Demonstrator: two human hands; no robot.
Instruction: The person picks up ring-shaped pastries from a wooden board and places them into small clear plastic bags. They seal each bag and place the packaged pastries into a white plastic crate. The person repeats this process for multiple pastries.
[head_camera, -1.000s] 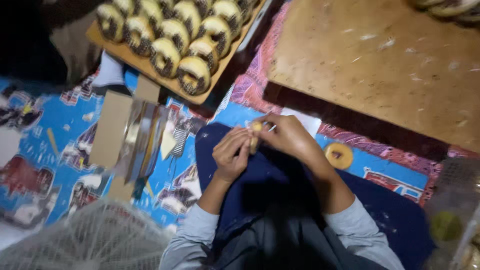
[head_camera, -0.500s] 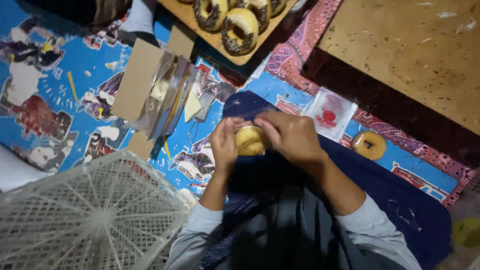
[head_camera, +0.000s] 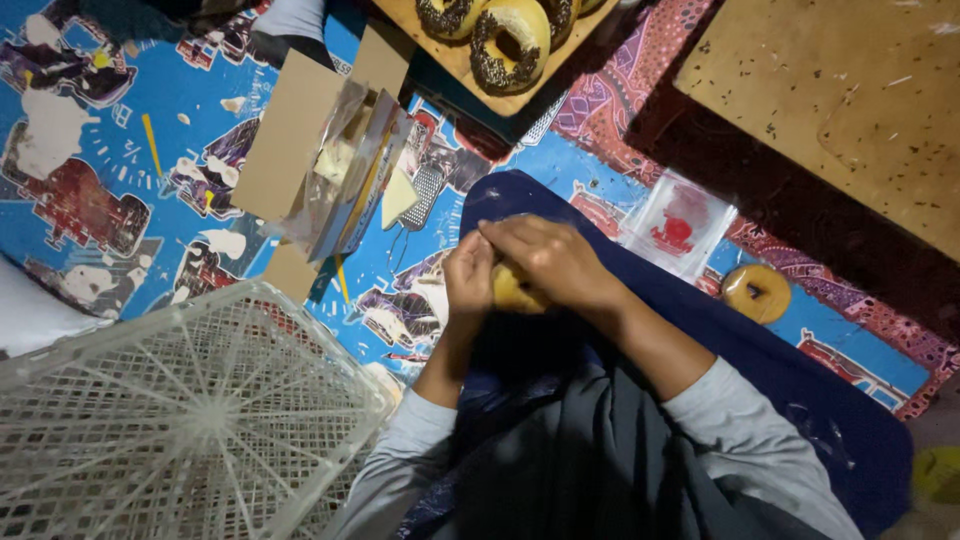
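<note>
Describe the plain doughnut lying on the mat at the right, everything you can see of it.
The plain doughnut is a small golden-brown ring with a dark hole in its middle and no topping. It lies flat on the printed mat, alone, with no hand on it. A clear plastic bag with a red print lies close beside it, and the person's dark blue lap cloth edges it.

Both hands are brought together in front of the body, with the forearms in grey sleeves bent inward from the elbows. The left hand (head_camera: 468, 280) has its fingers curled and pressed against the right hand. The right hand (head_camera: 550, 262) lies partly over it, knuckles up, fingers closed.
</note>
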